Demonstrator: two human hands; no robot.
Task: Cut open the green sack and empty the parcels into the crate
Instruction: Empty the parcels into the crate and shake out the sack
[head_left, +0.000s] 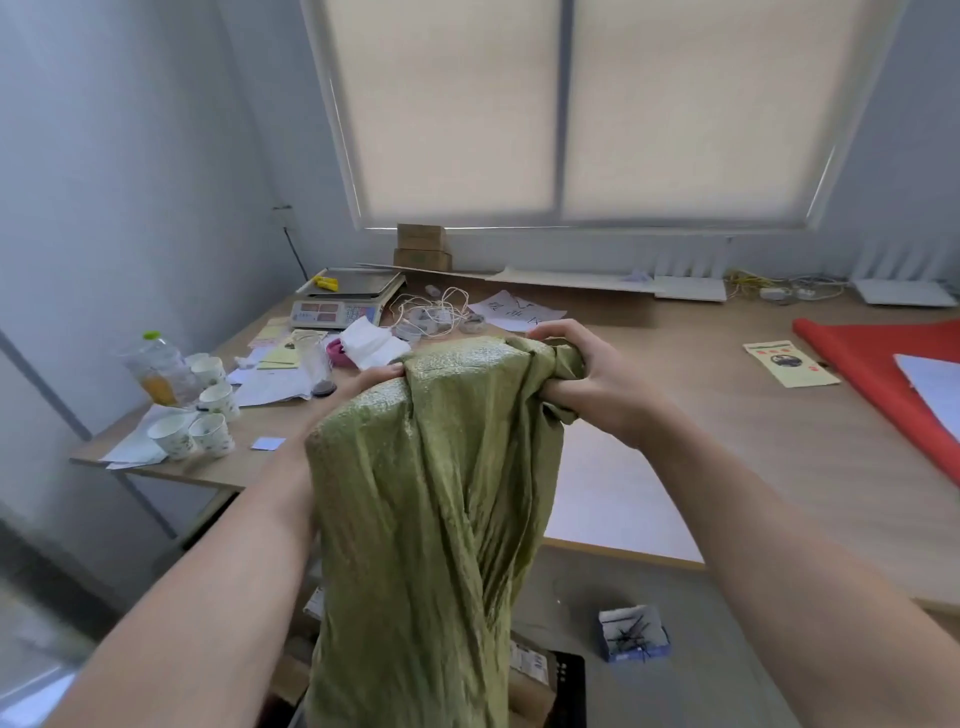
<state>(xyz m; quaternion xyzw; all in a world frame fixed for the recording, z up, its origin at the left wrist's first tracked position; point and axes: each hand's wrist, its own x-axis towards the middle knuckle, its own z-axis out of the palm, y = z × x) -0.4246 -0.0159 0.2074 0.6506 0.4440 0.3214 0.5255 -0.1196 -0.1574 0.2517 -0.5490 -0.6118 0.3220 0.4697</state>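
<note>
I hold the green sack (431, 509) up in front of me, hanging long and slack toward the floor. My right hand (587, 379) is clenched around a bunched upper corner of it. My left hand (371, 376) grips the other upper corner from behind, mostly hidden by the cloth. Under the sack's lower end, a dark crate (569, 691) shows at the bottom edge, with brown parcels (527, 675) bearing white labels inside it. The sack's lower opening is out of sight.
A wooden table (701, 415) stands just behind the sack. Paper cups (208, 415), a plastic bottle (156, 371), a scale (345, 299), string and papers clutter its left side. Red fabric (872, 374) lies at right. A small box (634, 634) sits on the floor.
</note>
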